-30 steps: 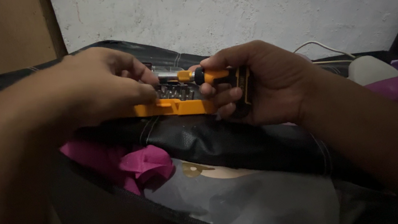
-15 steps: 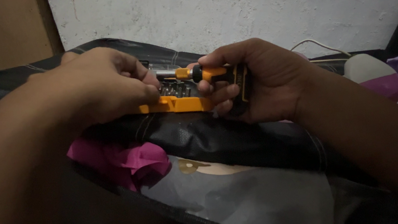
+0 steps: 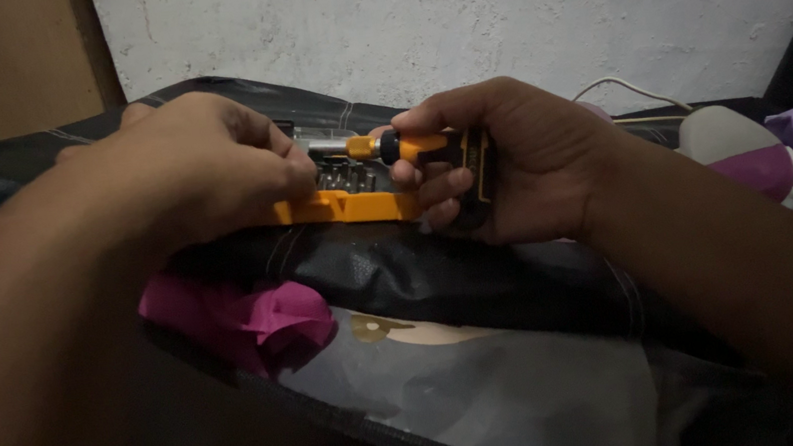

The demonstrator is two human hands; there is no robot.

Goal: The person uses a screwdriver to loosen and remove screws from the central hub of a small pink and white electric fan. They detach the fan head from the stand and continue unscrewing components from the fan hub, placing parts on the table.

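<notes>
- Since the earlier frame, I am seeing both hands sitting a touch higher in the frame, with the grip unchanged.
- I am noting the right hand, centre of the frame, curling closed around the black-and-orange handle of the screwdriver, whose metal shaft is pointing left.
- I am noting the left hand, left of centre, closing its fingertips at the shaft's tip; whether they are pinching a bit, I cannot tell.
- I am logging the orange bit holder lying just under the screwdriver, its left end disappearing beneath the left hand and its right end touching the right hand's fingers.
- I am seeing it resting on the black bag, which is spanning the middle.
- I am seeing pink cloth bunching at lower left, below the bag's edge.
- I am seeing a white cable running along the grey wall at upper right.
</notes>
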